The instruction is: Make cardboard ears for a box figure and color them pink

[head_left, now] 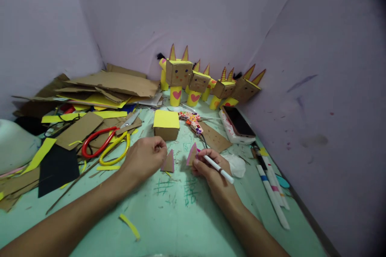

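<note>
A white marker (218, 168) with a magenta tip rests in my right hand (215, 172). The same hand's fingertips also pinch a small cardboard triangle (191, 156) edged in pink-purple. My left hand (146, 156) is closed, fingers curled in; whether anything is inside is hidden. Just right of it stands a second cardboard triangle (169, 163), also pink-edged; I cannot tell whether the hand touches it. Behind my left hand sits a cardboard box (166, 133) with a yellow top.
Yellow cardboard figures (179, 73) with horns line the back. Scissors (113, 144) lie left among cardboard scraps (111, 82). Behind my right hand are a patterned glue gun (193, 120) and a phone (239, 120) on a white box. Several markers (273, 196) lie at the right edge.
</note>
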A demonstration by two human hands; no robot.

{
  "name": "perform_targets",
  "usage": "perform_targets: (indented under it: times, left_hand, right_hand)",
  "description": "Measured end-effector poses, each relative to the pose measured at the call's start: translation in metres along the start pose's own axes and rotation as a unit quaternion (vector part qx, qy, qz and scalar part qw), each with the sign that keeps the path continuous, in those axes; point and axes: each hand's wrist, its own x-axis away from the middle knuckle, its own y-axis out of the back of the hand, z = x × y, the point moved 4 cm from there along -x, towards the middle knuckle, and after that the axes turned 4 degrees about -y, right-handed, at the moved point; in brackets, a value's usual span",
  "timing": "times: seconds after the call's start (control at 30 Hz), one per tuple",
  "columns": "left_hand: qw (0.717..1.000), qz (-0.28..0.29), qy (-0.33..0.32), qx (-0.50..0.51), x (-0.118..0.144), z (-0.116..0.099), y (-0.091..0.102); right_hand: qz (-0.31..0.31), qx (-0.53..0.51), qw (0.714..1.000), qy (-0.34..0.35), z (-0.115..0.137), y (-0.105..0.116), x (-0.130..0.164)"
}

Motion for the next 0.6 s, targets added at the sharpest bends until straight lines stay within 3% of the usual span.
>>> perform_targets:
  times: [0.13, 0.23, 0.33, 0.43, 0.5, 0.6]
  left_hand:
    - [0.996, 0.068, -0.061, -0.022, 0.008, -0.009, -0.004]
    - [0.983, 0.103, -0.135, -0.067, 0.025, -0.022, -0.014]
    - [0.973, 0.096, -0.186, -0.101, 0.038, -0.030, -0.020]
    - [0.961, 0.089, -0.243, -0.099, 0.047, -0.032, -0.026]
    - [0.942, 0.084, -0.312, -0.092, 0.056, -0.035, -0.033]
    - [0.897, 0.043, -0.430, -0.088, 0.074, -0.041, -0.045]
  right_hand:
    - [0.007, 0.118, 0.993, -0.019, -0.008, 0.010, 0.012]
    - [0.012, 0.235, 0.971, 0.054, -0.008, 0.016, 0.027]
    - [0.014, 0.340, 0.927, 0.157, 0.001, 0.016, 0.040]
    - [-0.042, 0.399, 0.887, 0.229, 0.014, 0.022, 0.047]
    - [-0.072, 0.418, 0.868, 0.258, 0.021, 0.030, 0.049]
    - [-0.067, 0.431, 0.852, 0.290, 0.022, 0.043, 0.050]
